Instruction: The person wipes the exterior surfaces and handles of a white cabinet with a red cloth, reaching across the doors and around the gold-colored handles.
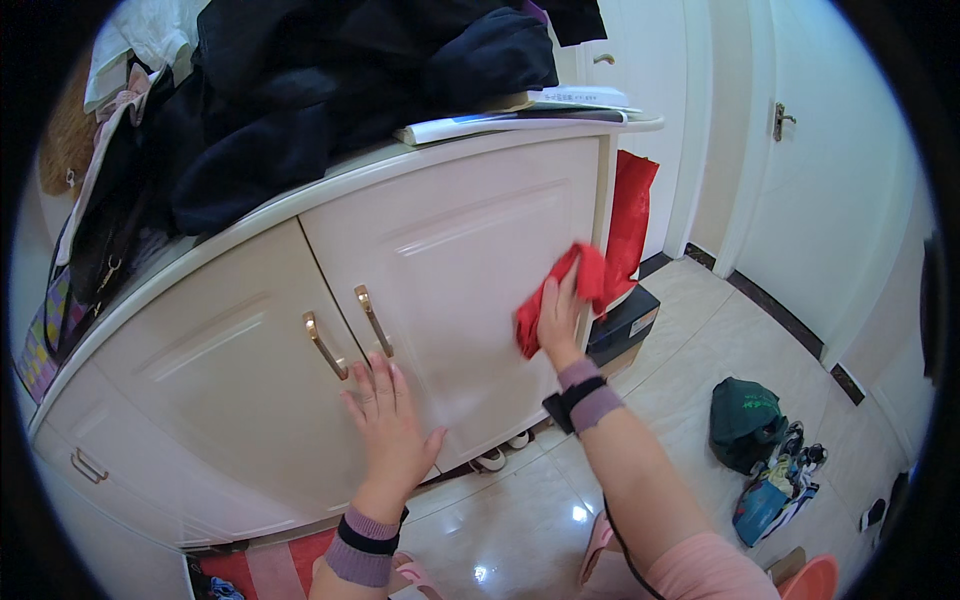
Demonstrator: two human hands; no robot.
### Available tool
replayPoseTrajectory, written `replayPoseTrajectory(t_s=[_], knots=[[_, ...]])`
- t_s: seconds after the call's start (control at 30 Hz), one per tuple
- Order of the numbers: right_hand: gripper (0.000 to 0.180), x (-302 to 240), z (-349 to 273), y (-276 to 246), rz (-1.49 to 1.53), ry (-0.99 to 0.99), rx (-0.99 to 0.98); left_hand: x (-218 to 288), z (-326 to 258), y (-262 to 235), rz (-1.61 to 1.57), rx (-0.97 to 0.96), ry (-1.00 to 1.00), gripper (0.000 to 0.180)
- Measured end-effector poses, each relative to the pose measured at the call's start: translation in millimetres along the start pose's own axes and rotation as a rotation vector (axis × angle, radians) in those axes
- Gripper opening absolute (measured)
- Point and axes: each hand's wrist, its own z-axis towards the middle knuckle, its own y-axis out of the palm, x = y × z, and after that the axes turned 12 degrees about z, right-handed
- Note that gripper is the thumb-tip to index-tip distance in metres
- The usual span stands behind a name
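Note:
A white cabinet door (470, 260) with a raised panel stands before me, closed against its neighbour. My right hand (558, 318) presses a crumpled red cloth (535, 315) to this door near its right edge; part of the cloth bunches out beyond my fingers. Lower down, my left hand (390, 420) is open, fingers spread, by the seam between the doors. Its fingertips are just beneath two gold handles, the right one (374, 320) and the left one (325, 345); whether they touch a handle I cannot tell.
Dark clothes (330, 90) and papers (510, 124) cover the cabinet top. A red bag (632, 215) hangs at its right side above a dark box (628, 325). On the tiled floor (660, 400) lie a green bag (745, 425) and shoes. White shoes (490, 460) poke out underneath.

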Motion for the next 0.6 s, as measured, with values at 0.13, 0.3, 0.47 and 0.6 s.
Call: replayPoseTrajectory(t_s=[0.13, 0.3, 0.47, 0.6], knots=[[0.069, 26.5, -61.2, -3.1, 0.101, 0.219, 0.008, 6.9, 2.0, 0.2, 0.050, -0.004, -0.002, 0.115], [0.069, -11.4, -26.8, 5.9, 0.206, 0.127, -0.113, 5.3, -0.3, -2.1, 0.077, -0.020, -0.054, 0.112], [0.066, -56.8, 94.8, 3.1, 0.129, -0.163, -0.115, 12.1, 1.5, 2.0, 0.049, -0.021, -0.064, 0.113], [0.066, -74.3, 127.5, -2.8, -0.028, -0.240, -0.074, 8.7, -0.1, 3.5, 0.038, -0.016, -0.048, 0.117]])
